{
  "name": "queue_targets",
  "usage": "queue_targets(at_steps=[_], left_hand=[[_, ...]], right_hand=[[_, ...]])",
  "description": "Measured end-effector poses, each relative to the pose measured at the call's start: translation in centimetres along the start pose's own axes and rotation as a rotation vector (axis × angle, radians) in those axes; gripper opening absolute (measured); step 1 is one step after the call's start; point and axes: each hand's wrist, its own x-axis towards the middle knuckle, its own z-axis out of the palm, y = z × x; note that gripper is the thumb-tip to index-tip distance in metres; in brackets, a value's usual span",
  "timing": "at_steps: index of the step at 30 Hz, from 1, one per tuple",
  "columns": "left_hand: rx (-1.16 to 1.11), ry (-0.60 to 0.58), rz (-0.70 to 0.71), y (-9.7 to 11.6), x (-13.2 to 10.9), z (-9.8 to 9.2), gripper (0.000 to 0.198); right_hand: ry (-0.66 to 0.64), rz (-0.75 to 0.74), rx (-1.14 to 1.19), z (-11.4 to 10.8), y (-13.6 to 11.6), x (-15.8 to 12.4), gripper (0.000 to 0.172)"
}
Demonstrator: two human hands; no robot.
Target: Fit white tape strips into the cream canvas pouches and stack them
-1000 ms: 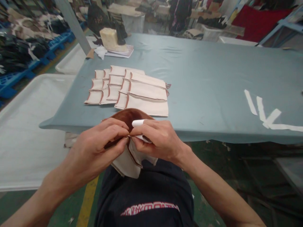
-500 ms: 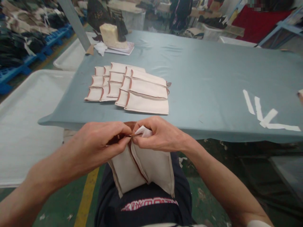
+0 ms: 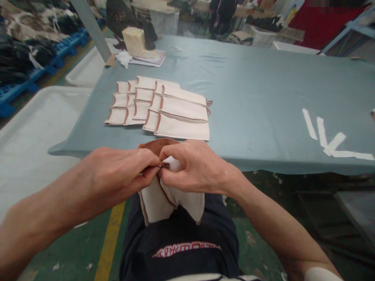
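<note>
Over my lap hangs a cream pouch with brown edging [image 3: 156,203], its brown inner side showing at the top. My left hand [image 3: 125,168] pinches the pouch's brown edge near the middle. Right beside it, my right hand [image 3: 193,166] is closed on the same edge, the fingertips of both hands almost touching. A white piece [image 3: 173,163], paper or cloth, shows between the right thumb and fingers. The exact spot under the fingertips is hidden.
Several matching cream pouches [image 3: 181,127] lie in overlapping rows on the blue-covered table [image 3: 249,97]. White strips [image 3: 322,132] lie at its right. A yellowish block [image 3: 134,41] stands at the back left by a grey post [image 3: 93,35]. White trays [image 3: 35,128] are at the left.
Both hands have risen slightly with the pouch, drawing it up off the lap. More of its brown inside shows at the top, and the right hand has turned a little inward.
</note>
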Motion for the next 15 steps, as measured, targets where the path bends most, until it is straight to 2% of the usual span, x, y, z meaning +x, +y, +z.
queue_targets(at_steps=[3,9,12,15], left_hand=[[0.029,0.013,0.061,0.1,0.1,-0.1,0.027],[-0.039,-0.055,0.014,-0.3,-0.1,-0.1,0.036],[-0.044,-0.045,-0.028,0.3,-0.5,0.0,0.038],[-0.005,-0.021,-0.007,1.1,-1.3,0.2,0.048]], right_hand=[[-0.012,0.029,0.107,0.1,0.1,0.0,0.010],[-0.106,0.095,0.533,0.2,1.3,0.3,0.007],[-0.184,0.119,0.681,0.2,1.9,0.4,0.006],[-0.242,0.143,0.797,0.0,2.2,0.3,0.007]])
